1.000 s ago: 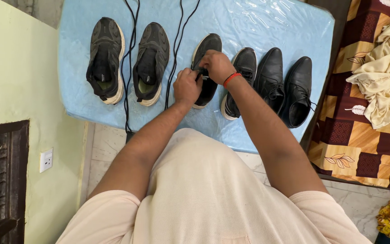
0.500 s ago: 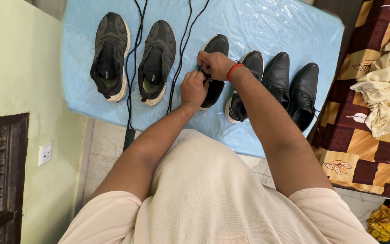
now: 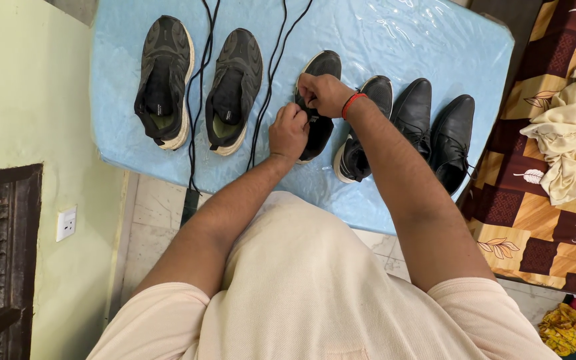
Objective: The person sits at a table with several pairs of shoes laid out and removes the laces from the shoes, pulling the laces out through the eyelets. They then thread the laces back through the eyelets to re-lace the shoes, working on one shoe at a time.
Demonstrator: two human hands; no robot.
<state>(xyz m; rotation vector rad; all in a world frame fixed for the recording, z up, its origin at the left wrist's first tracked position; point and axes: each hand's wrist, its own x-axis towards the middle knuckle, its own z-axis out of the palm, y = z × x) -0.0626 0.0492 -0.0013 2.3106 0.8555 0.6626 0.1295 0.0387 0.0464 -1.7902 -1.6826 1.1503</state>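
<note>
Both your hands work on the black sneaker (image 3: 320,100) with a white sole edge, third in the row on the blue plastic-covered table (image 3: 395,40). Your left hand (image 3: 289,131) and right hand (image 3: 323,92) pinch its laces, fingers curled tight.

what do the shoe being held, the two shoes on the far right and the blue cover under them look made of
Held shoe: looks like matte black knit or mesh with a white rubbery sole edge; both hands hide much of it. Far-right shoes: smooth black leather or imitation, with a soft sheen. Blue cover: likely thin plastic film, glossy and wrinkled.
</note>
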